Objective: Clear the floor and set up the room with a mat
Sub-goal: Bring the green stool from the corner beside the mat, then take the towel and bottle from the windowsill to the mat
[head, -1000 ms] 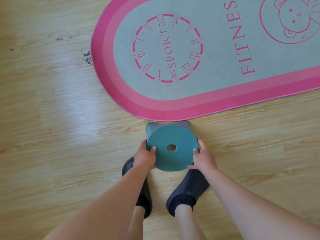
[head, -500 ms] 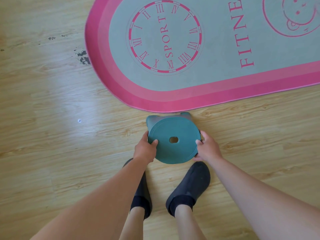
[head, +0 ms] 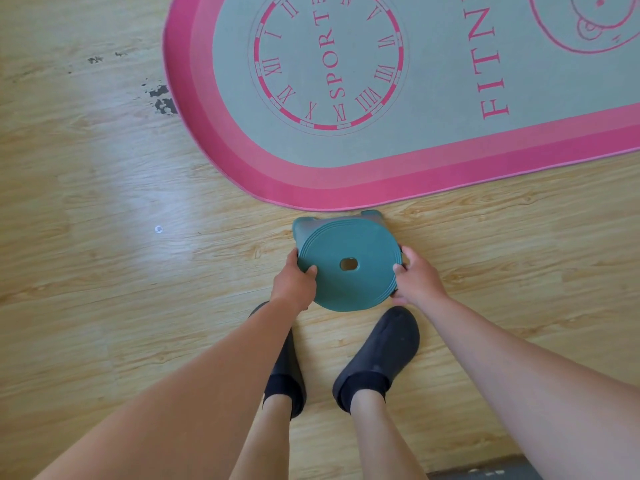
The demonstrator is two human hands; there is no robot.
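Note:
A pink-bordered grey mat [head: 433, 147] with a clock print and the word FITNESS lies flat on the wooden floor, filling the upper right. Just in front of its rounded edge is a small green plastic stool [head: 349, 251] with a round seat and a hole in the middle. My left hand [head: 294, 285] grips the seat's left rim, thumb on top. My right hand [head: 417, 280] grips the right rim the same way. Two of the stool's legs show at its far side, close to the mat's edge.
My two feet in dark shoes [head: 379, 355] stand right behind the stool. The wooden floor [head: 104, 271] stretches to the left, with dark scuff marks [head: 162, 98] beside the mat. A dark grey object [head: 485, 472] shows at the bottom edge.
Both hands have carried the stool a little forward, away from my feet and closer to the mat's edge. The view has tipped so the mat sits higher in the frame.

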